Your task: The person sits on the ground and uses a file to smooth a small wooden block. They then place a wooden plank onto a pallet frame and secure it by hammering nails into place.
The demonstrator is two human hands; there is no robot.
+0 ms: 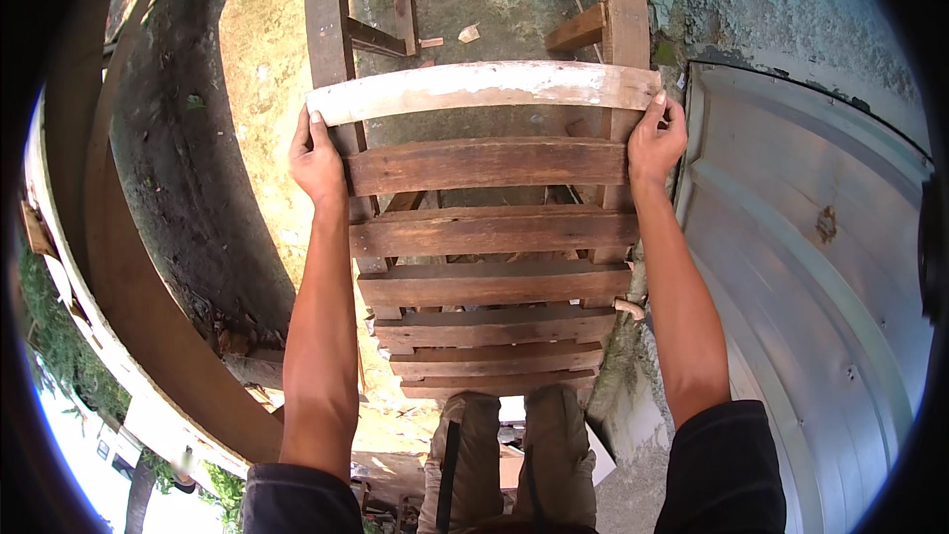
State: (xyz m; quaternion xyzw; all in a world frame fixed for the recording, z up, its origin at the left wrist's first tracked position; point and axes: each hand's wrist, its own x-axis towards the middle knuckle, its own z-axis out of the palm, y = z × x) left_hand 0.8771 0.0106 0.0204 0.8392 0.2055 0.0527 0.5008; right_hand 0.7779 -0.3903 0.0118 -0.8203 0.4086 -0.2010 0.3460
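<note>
Outdoors, on stained, weathered concrete ground (259, 69), beside a ribbed silver metal sheet (791, 267): two long brown wooden rails (328, 10) bridged by a row of reddish-brown flat wooden slats (489, 166). Across the rails, just beyond the farthest slat: a pale, white-smeared flat wooden board (484, 87). Left hand (318, 163) clamped on its left end, thumb uppermost; right hand (655, 145) clamped on its right end. Contact with the rails: not discernible. Judged sound practice: keep the board parallel to the neighbouring slat, match the existing gap, balance the overhang at both rails, and keep fingertips from beneath the wood.
</note>
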